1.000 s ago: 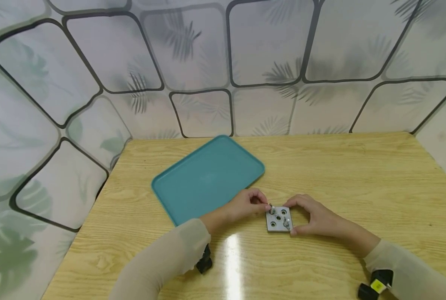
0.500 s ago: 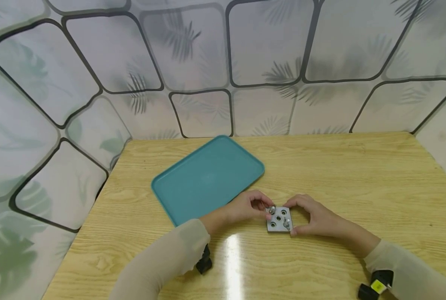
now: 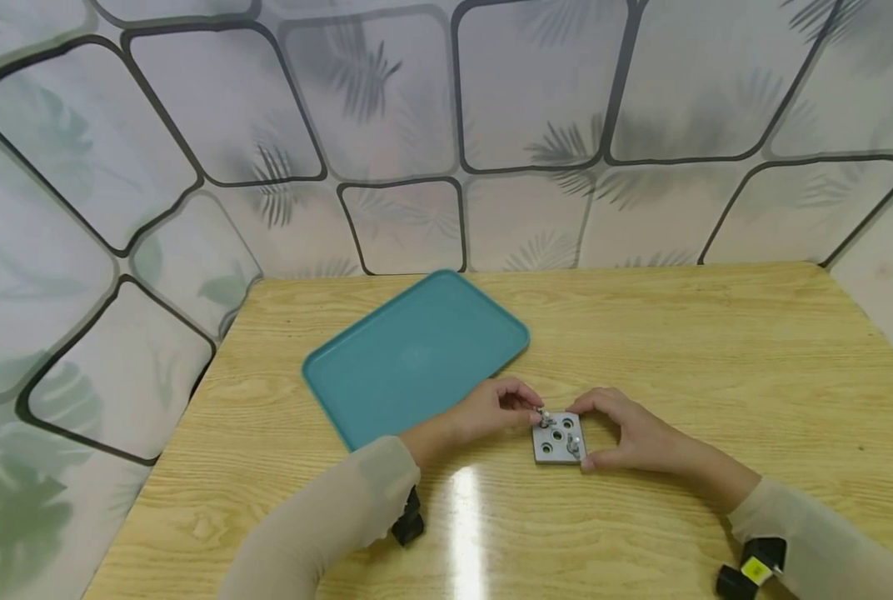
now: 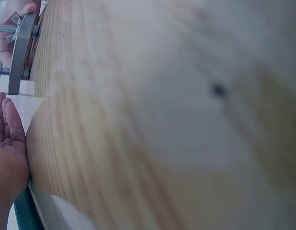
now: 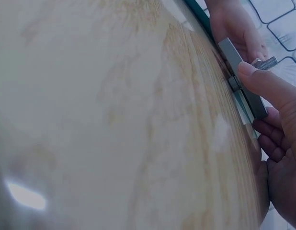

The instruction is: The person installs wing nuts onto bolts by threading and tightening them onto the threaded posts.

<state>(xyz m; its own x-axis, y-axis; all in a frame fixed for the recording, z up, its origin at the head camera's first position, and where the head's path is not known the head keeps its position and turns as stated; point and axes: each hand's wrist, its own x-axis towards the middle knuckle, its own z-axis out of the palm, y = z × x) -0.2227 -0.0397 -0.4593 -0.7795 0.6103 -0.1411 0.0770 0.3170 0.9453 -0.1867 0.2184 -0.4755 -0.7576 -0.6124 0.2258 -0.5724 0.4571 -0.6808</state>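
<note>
A square metal plate (image 3: 557, 439) with several holes is held just above the table. My right hand (image 3: 645, 436) grips its right edge between thumb and fingers. One bolt with a wing nut (image 3: 573, 445) stands in the plate's near right corner. At the far left corner my left hand (image 3: 487, 410) pinches another wing nut (image 3: 546, 418) between thumb and index finger. In the left wrist view the threaded bolt (image 4: 6, 28) passes through the plate, its head showing underneath. The right wrist view shows my right thumb (image 5: 248, 69) pressing on the plate's edge.
A teal tray (image 3: 416, 354) lies at an angle behind my left forearm, its near right edge close to the left hand. The wooden table (image 3: 701, 350) meets a patterned wall cloth (image 3: 401, 225) at the back and left.
My left thumb and index finger have shifted around the far left wing nut, which now sits at a different angle. The right hand and plate have stayed in place.
</note>
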